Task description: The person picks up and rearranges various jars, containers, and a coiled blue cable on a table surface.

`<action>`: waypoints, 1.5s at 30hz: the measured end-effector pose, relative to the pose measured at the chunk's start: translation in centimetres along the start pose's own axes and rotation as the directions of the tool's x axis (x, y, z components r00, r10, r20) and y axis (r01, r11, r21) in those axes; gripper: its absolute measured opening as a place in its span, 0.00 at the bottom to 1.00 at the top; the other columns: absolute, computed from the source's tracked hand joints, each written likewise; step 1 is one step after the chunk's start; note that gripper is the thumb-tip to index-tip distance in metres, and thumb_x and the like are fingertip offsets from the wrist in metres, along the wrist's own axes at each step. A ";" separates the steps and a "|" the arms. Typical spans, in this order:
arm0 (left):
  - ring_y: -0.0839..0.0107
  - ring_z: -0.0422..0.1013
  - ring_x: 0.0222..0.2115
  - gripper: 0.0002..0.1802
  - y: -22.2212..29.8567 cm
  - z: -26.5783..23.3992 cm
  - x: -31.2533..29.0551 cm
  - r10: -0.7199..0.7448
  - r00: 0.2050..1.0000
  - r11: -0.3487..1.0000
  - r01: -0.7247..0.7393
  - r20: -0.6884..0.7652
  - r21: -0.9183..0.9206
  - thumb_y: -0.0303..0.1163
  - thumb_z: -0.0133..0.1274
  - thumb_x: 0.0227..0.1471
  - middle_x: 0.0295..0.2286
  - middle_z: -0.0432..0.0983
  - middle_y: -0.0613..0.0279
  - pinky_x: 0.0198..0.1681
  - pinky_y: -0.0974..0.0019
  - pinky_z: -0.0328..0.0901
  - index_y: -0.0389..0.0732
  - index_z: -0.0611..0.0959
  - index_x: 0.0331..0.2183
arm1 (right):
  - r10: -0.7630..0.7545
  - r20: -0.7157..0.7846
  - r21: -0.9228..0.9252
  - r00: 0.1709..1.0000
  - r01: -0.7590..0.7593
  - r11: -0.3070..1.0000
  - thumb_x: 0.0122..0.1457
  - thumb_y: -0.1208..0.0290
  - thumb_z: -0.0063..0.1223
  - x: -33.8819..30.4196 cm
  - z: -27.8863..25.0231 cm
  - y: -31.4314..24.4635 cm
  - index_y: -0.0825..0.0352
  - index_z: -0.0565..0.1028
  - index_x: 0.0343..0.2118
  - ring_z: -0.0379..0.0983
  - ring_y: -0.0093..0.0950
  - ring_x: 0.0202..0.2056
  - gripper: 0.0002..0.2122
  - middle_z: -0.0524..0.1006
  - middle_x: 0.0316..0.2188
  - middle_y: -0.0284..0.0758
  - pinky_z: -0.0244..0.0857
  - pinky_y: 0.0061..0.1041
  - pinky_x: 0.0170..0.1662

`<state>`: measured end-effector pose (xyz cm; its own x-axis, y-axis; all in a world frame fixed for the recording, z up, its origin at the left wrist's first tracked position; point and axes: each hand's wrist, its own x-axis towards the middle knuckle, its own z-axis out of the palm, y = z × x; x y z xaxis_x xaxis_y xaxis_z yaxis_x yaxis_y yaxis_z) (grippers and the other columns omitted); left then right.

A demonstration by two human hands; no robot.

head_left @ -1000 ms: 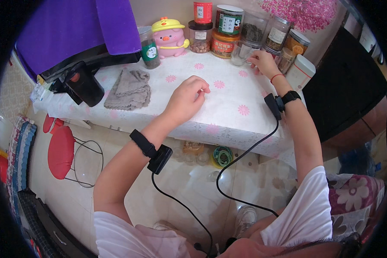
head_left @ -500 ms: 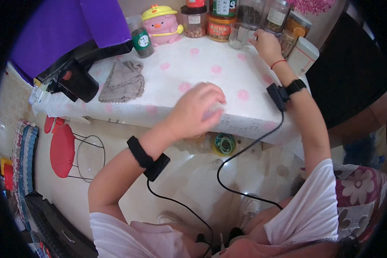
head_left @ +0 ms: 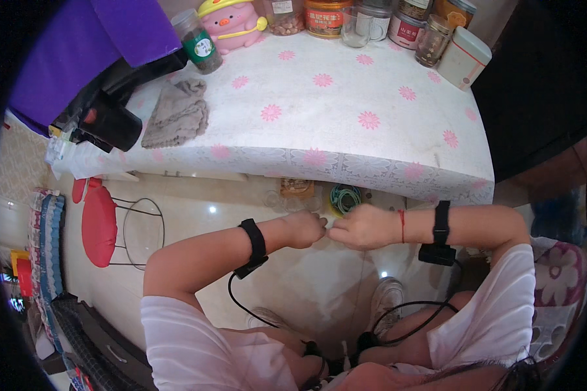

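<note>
We see the left hand [head_left: 301, 229] and right hand [head_left: 368, 228] brought up to each other in front of the body, short of the table's [head_left: 310, 127] front edge. Fingers on both are curled inward, the fingertips meeting or nearly so; we cannot tell whether something small is pinched there. Closest to them in view (though lower down) is a coil of cord [head_left: 347, 197], pale green and looped many times over. It lies in a yellow tub [head_left: 334, 208] on the glossy floor [head_left: 238, 207], below the table's front edge and just beyond the right hand's knuckles.

Along the back of the table we find more containers. A clear jar [head_left: 285, 23] holds brown, nut-like pieces; a jar with a green band [head_left: 201, 44] shows dark contents. The clear glass cup [head_left: 355, 29] stands beside an orange-labelled jar [head_left: 326, 19], and what is in that jar we cannot make out. Rightward are a pink-and-white tin [head_left: 406, 31], a small glass jar [head_left: 432, 42] with something brownish inside, and a closed white canister [head_left: 464, 60].

The coil is roundish, its loops facing up toward us, so we can give it no clear long axis or pointing end.
</note>
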<state>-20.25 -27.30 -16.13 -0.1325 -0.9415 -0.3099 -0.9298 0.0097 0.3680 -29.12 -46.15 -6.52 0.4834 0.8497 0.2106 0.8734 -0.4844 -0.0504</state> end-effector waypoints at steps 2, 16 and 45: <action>0.50 0.72 0.33 0.09 0.1 -0.2 -0.7 -0.032 0.999 0.997 0.030 0.036 0.066 0.26 0.47 0.43 0.32 0.73 0.48 0.37 0.51 0.67 0.35 0.75 0.31 | 0.101 0.101 0.251 0.990 -0.123 0.960 0.49 0.70 0.50 -2.7 5.4 -0.5 0.67 0.66 0.35 0.73 0.38 0.23 0.11 0.71 0.23 0.38 0.66 0.36 0.23; 0.50 0.73 0.36 0.17 -1.7 -1.1 -1.5 -0.378 0.925 0.925 0.376 0.038 0.054 0.30 0.48 0.46 0.36 0.74 0.49 0.38 0.49 0.67 0.37 0.74 0.41 | 0.259 0.496 0.167 0.829 -0.384 0.908 0.49 0.69 0.53 -5.9 17.2 1.6 0.66 0.71 0.37 0.75 0.42 0.24 0.12 0.76 0.20 0.42 0.68 0.41 0.27; 0.79 0.66 0.15 0.14 3.0 -20.6 -1.5 -0.566 0.630 0.571 -0.165 -0.531 -0.804 0.28 0.46 0.57 0.26 0.75 0.59 0.18 0.75 0.62 0.37 0.71 0.45 | 0.713 -0.573 0.194 0.405 -0.778 0.597 0.52 0.60 0.61 -3.4 -18.2 12.9 0.69 0.69 0.22 0.64 0.18 0.19 0.16 0.70 0.18 0.32 0.59 0.19 0.24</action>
<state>-15.77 -32.78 3.50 0.6256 -0.7777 0.0622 -0.2334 -0.1104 0.9661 -20.61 -59.03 9.86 0.7845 -0.1209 0.6083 0.1569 -0.9102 -0.3833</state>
